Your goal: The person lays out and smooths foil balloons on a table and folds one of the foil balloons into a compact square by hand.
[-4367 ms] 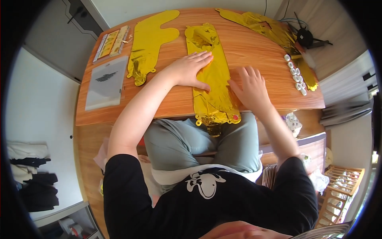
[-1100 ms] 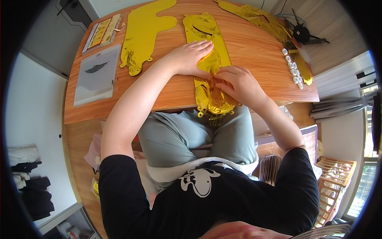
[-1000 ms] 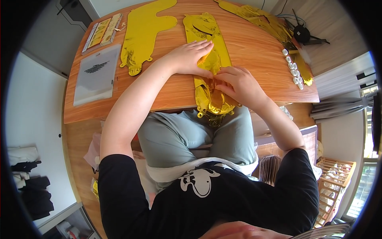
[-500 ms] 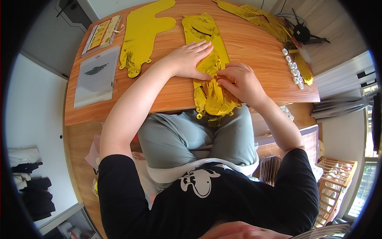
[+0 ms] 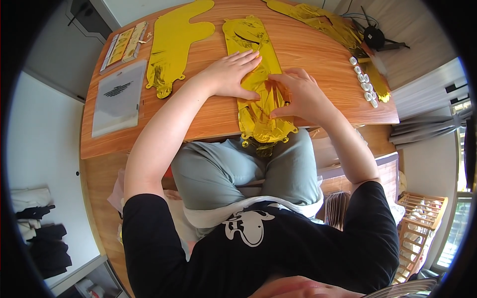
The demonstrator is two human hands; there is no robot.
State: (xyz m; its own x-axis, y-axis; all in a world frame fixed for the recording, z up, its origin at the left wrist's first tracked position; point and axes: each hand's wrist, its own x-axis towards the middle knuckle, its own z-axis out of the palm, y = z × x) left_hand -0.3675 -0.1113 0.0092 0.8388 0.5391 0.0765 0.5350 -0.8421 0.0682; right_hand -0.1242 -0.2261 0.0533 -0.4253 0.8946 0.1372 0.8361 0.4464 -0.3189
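Note:
A shiny gold foil balloon (image 5: 268,62), flat and wrinkled, lies lengthwise before me on the wooden table, its tabbed near end hanging over the front edge toward my lap. My left hand (image 5: 229,75) rests flat on its left side, fingers stretched out and pointing away. Over the right side of the foil is my right hand (image 5: 307,98), thumb and fingers spread apart, the fingertips at the creased middle part. No foil shows pinched between them. The foil under both hands is hidden.
Left of it lies another flat gold balloon (image 5: 174,42), beside a clear plastic sleeve (image 5: 117,99) and a flat box (image 5: 123,45). Crumpled gold foil (image 5: 313,17) stretches along the far right. Several small white rolls (image 5: 365,79) sit near a black stand-like object (image 5: 374,37).
My right hand has opened, its thumb moving nearer to me and away from the fingers, and the foil beneath lies more spread. My left hand keeps its place on the balloon.

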